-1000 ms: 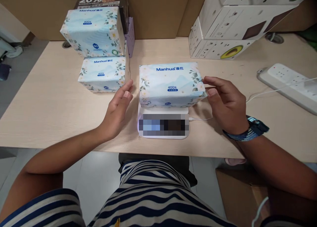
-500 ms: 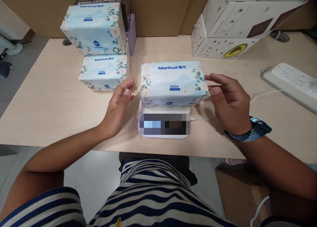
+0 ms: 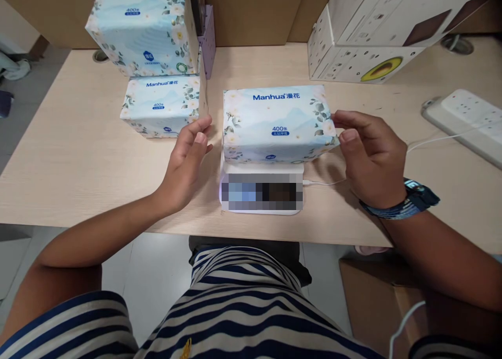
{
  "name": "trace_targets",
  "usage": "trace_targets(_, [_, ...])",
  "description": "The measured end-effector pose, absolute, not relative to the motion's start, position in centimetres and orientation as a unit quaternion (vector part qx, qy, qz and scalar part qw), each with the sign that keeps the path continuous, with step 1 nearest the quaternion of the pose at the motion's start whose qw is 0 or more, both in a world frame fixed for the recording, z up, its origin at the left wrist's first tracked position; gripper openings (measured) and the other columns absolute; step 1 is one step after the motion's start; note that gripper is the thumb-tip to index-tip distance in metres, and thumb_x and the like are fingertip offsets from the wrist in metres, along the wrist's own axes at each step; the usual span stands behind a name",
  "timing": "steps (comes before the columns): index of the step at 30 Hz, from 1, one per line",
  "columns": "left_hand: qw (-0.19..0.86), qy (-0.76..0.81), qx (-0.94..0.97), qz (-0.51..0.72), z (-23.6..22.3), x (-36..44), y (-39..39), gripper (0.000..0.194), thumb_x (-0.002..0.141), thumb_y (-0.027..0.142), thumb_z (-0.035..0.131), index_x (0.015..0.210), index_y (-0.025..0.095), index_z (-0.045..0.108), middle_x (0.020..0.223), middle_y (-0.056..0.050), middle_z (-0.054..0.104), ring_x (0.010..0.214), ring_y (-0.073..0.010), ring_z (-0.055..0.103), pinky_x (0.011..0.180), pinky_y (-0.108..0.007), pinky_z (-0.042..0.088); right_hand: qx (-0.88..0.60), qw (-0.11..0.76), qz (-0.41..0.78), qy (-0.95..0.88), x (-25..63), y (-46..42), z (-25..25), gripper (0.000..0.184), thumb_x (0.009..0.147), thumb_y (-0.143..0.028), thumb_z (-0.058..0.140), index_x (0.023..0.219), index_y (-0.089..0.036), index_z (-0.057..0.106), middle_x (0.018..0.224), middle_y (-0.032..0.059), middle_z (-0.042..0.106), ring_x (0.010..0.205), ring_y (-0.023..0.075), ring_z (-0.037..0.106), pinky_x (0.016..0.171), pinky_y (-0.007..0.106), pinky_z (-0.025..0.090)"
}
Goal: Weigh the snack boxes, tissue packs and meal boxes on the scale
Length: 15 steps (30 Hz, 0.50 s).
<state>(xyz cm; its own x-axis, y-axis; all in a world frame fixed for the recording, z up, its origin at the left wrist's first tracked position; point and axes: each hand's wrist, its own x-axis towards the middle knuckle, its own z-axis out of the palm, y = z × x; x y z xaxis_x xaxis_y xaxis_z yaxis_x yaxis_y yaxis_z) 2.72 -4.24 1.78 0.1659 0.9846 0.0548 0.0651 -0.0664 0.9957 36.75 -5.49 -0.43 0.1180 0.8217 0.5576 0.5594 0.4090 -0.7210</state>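
Note:
A pale blue, flower-printed tissue pack rests on a white device with a pixelated front panel, which looks like a small scale. To the left of that pack, my left hand is held with fingers extended and a gap between hand and pack; nothing is in it. At the pack's right end is my right hand, thumb and fingers apart, fingertips at or against the corner without gripping it. Two more tissue packs stand stacked at the back left, an upper pack on a lower pack.
White boxes with an avocado print stand at the back right. A power strip lies on the right of the table, and a white cable runs to the device. Behind is a brown panel. A cardboard box stands below.
The view has shifted slightly, so the table's things sit a little higher in the picture. Both hands keep nearly the same pose around the pack, which stays on the device.

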Motion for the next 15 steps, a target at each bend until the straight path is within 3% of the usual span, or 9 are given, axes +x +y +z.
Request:
trace_targets(2, [0.508,0.46,0.569,0.454,1.7,2.7,-4.1,0.058,0.103,0.077,0.061,0.147,0.039,0.063,0.174,-0.001,0.055,0.174,-0.0357,0.036,0.14,-0.057,0.04,-0.534,0.525,0.131,-0.65,36.9,-5.5,-0.5,0.044,0.105,-0.059,0.069,0.135,-0.03,0.081,0.134,0.0128,0.084,0.127,0.0298,0.079,0.116,0.057,0.063])
trace_targets(5, [0.511,0.462,0.565,0.454,1.6,2.9,-4.0,0.062,0.102,0.079,0.061,0.149,0.039,0.061,0.176,-0.001,0.052,0.175,-0.0369,0.034,0.141,-0.058,0.038,-0.532,0.534,0.131,-0.644,37.3,-5.4,-1.1,0.055,0.103,-0.062,0.071,0.15,-0.035,0.073,0.16,0.0131,0.069,0.153,0.033,0.064,0.121,0.058,0.059])
trace_targets(10, [0.488,0.444,0.6,0.452,1.2,3.4,-4.6,0.087,0.099,0.086,0.059,0.17,0.042,0.036,0.191,-0.002,0.027,0.18,-0.0354,0.021,0.146,-0.059,0.028,-0.529,0.587,0.151,-0.594,39.0,-4.7,-3.2,0.082,0.1,-0.068,0.072,0.173,-0.048,0.042,0.191,0.0046,0.026,0.179,0.0317,0.024,0.139,0.065,0.034])
trace_targets(13, [0.489,0.421,0.634,0.427,0.8,3.2,-5.0,0.095,0.102,0.086,0.052,0.178,0.041,0.018,0.195,-0.003,0.011,0.183,-0.0325,0.008,0.148,-0.057,0.022,-0.535,0.597,0.197,-0.564,40.0,-4.0,-5.1,0.08,0.102,-0.065,0.07,0.174,-0.058,0.033,0.194,-0.0042,0.015,0.182,0.024,0.01,0.145,0.065,0.016])
trace_targets(15, [0.498,0.413,0.637,0.419,0.5,3.0,-5.0,0.096,0.104,0.085,0.048,0.18,0.041,0.011,0.196,-0.002,0.002,0.183,-0.0316,0.001,0.15,-0.057,0.016,-0.517,0.597,0.235,-0.567,39.9,-3.5,-6.4,0.071,0.11,-0.063,0.056,0.174,-0.062,0.025,0.194,-0.0084,0.01,0.182,0.0178,0.004,0.146,0.063,0.01])
